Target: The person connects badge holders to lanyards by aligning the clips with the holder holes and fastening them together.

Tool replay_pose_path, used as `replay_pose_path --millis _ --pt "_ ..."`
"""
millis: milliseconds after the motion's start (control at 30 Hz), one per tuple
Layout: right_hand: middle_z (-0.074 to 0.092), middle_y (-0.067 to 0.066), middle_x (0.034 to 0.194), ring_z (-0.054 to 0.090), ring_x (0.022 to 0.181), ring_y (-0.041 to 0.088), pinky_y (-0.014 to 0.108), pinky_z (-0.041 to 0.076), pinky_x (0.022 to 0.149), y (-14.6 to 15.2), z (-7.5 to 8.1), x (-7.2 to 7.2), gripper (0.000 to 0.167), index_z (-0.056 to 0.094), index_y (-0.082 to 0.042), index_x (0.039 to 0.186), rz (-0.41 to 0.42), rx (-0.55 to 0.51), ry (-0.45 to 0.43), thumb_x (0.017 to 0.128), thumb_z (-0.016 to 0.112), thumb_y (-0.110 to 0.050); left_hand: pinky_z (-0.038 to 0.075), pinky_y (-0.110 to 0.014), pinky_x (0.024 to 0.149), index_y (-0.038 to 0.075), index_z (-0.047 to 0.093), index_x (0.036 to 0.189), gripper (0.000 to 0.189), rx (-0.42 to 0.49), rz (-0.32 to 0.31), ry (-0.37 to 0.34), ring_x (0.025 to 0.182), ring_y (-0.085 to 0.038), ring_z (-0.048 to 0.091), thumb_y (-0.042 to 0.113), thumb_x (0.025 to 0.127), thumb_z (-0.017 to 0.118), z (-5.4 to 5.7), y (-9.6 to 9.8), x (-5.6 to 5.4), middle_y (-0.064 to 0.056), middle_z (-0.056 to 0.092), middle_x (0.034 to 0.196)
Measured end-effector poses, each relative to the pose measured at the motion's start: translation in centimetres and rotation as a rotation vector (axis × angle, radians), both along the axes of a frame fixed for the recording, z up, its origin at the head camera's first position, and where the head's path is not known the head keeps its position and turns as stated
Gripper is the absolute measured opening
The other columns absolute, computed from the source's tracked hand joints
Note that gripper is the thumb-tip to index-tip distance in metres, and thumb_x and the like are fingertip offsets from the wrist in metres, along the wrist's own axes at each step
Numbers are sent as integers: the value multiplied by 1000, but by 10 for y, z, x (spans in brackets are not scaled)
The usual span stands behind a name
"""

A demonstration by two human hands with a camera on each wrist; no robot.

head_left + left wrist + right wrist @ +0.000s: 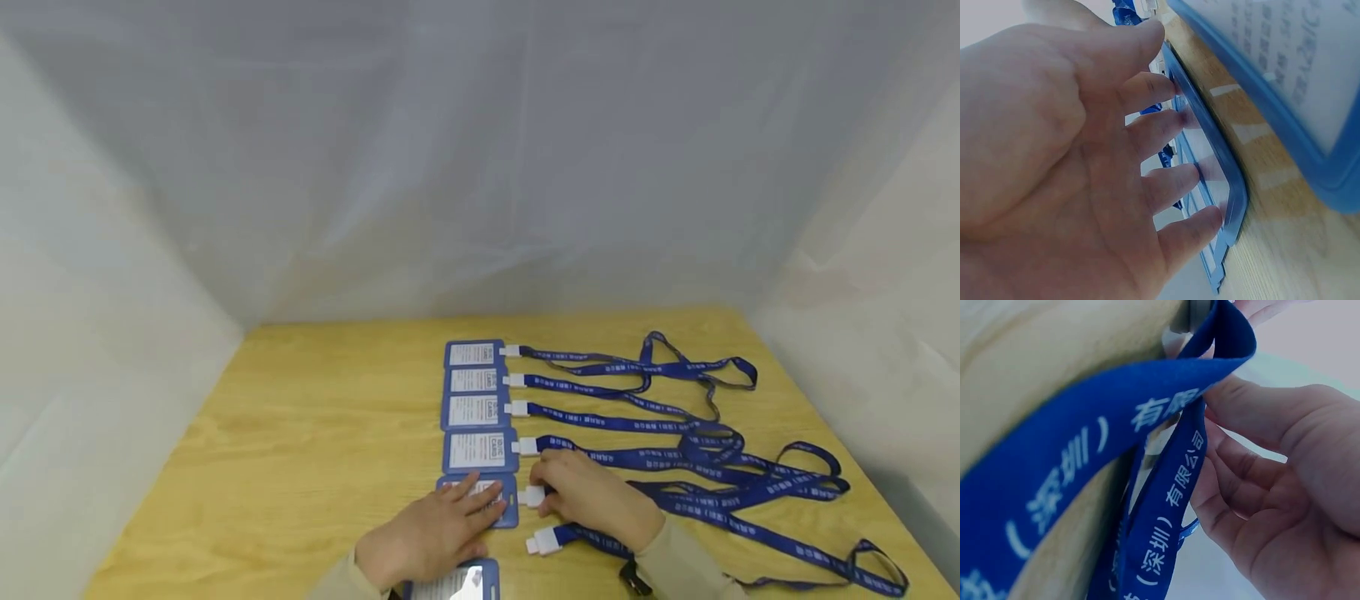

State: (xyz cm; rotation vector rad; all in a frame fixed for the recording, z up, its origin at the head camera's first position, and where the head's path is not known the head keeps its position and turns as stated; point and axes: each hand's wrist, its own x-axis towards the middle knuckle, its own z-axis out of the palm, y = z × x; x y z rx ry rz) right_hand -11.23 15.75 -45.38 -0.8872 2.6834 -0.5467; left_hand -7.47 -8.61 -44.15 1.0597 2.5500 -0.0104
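Note:
With its fingers fairly straight, my left hand [427, 533] rests on a blue-framed badge holder [510, 512]; the left wrist view shows the fingertips touching the clear face above the holder's raised rim [1235, 190]. Just to the right, my right hand [596, 496] pinches a blue lanyard close to its white clip [534, 497]. That clip lies beside the holder's slotted edge; whether they touch I cannot tell. In the right wrist view, the printed lanyard strap [1163, 528] passes by the thumb and fingers. The clip is mostly hidden there.
Several badge holders [455, 452] lie in a column toward the back, each with a lanyard clip at its right edge. Another holder [491, 575] lies at the front, and a loose white clip [543, 542] near it. Straps [780, 492] overlap across the wooden table's right side.

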Motion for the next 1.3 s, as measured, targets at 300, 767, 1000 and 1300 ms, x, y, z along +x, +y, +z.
replay_pose_path --millis 300,767,1000,1300 --pt "66 -6 96 54 81 4 31 55 76 0 5 0 23 76 -12 105 -6 19 -7 88 80 -27 37 -52 118 30 37 157 56 8 25 -43 154 -26 25 48 105 46 5 1 0 8 28 166" --pt "65 -4 92 55 79 4 29 54 74 1 -2 -1 20 76 -10 103 74 -3 79 90 78 -24 37 -52 119 27 38 157 58 22 11 -30 154 -28 25 46 104 50 2 3 -1 7 27 166" --pt "61 -5 85 52 72 5 28 54 68 -4 -5 2 15 75 -10 97 70 39 150 86 81 -18 36 -52 119 26 36 158 59 -14 -6 -17 155 -30 23 49 104 48 -1 8 1 6 25 167" --pt "57 -5 80 50 67 8 27 52 64 -10 -6 5 21 64 -16 76 75 79 259 76 84 -7 37 -52 118 27 35 158 61 -35 10 -27 154 -29 23 49 103 49 -1 12 1 7 25 167"
